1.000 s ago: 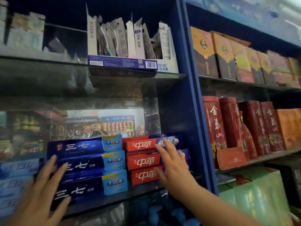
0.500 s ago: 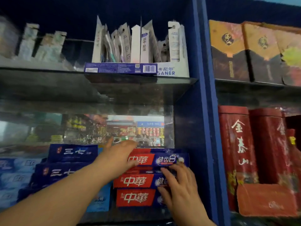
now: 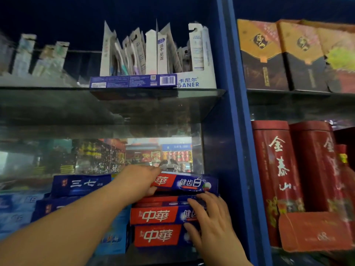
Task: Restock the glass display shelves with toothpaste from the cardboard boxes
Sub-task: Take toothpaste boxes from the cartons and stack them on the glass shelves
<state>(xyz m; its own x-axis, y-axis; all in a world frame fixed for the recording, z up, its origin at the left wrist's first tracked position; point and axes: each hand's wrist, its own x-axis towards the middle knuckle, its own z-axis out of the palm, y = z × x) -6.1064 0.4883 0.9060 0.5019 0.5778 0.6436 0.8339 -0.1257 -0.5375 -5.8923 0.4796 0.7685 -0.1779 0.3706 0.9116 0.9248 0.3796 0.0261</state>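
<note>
Head view: the left hand (image 3: 140, 181) reaches in across the frame and grips the top toothpaste box (image 3: 192, 184) at its left end, fingers over the upper edge and thumb beneath. That box sits tilted on a stack of red boxes (image 3: 153, 215) on the lower glass shelf (image 3: 153, 254), just beside the blue upright (image 3: 236, 131). The right hand (image 3: 213, 221) holds nothing; its spread fingers rest against the right ends of the stacked boxes. Dark blue toothpaste boxes (image 3: 80, 185) are piled just left of the stack. Above, the upper glass shelf (image 3: 57, 89) carries a toothbrush display carton (image 3: 192, 81). Red tins (image 3: 276, 169) stand in the right-hand bay.
</note>
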